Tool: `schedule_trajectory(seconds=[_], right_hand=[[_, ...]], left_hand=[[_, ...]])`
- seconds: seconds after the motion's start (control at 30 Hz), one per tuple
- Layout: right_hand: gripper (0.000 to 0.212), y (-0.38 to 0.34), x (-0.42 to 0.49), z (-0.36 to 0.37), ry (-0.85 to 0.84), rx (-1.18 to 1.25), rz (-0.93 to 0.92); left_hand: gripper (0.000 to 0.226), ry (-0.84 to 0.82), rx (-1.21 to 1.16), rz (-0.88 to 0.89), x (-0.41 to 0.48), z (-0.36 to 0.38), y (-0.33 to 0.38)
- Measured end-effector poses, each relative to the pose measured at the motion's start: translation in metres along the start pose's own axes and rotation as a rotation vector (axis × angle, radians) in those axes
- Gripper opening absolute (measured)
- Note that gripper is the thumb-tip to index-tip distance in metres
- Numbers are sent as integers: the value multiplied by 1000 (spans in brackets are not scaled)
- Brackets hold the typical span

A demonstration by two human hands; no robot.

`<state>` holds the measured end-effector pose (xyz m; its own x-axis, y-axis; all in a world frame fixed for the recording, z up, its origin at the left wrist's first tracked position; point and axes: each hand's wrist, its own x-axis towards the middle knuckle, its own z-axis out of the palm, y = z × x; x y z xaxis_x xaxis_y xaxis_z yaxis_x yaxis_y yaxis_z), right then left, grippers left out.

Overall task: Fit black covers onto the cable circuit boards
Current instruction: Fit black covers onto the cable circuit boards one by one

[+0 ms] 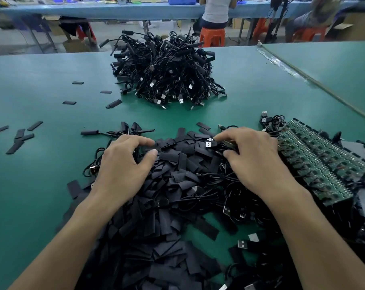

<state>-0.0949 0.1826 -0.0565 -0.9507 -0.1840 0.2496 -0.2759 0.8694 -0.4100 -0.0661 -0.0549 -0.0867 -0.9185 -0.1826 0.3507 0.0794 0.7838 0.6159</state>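
Observation:
A heap of flat black covers [177,174] lies on the green table in front of me, mixed with black USB cables [208,197]. My left hand [125,166] rests on the heap's left side, thumb and forefinger curled round a black cover [156,146]. My right hand [257,158] pinches the end of a cable [229,143] at the heap's top right, next to a white-faced USB plug [208,144]. Right of that hand, a packed row of green circuit boards [323,162] lies with cables attached.
A big mound of tangled black cables [167,70] sits at mid-table beyond the heap. Loose covers [20,137] are scattered at the left. A second table joins at a seam [323,88] on the right. People sit on orange stools [212,37] behind.

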Motion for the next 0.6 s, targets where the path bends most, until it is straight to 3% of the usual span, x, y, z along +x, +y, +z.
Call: schedule_trajectory(seconds=[0.1, 0.23, 0.33, 0.47, 0.53, 0.6], right_hand=[[33, -3, 1, 1, 40, 149, -49], [25, 3, 2, 2, 133, 67, 85], [23, 2, 3, 0, 173, 208, 105], [42, -13, 0, -3, 52, 683, 11], [55, -20, -2, 0, 1, 783, -49], [55, -28, -5, 4, -24, 819, -107]], left_hand=[[17, -17, 14, -2, -1, 1, 0], [15, -18, 2, 25, -2, 1, 4], [14, -32, -59, 37, -4, 1, 8], [10, -130, -332, 15, -8, -3, 24], [4, -188, -488, 37, -11, -4, 36], [16, -211, -567, 83, -14, -4, 44]])
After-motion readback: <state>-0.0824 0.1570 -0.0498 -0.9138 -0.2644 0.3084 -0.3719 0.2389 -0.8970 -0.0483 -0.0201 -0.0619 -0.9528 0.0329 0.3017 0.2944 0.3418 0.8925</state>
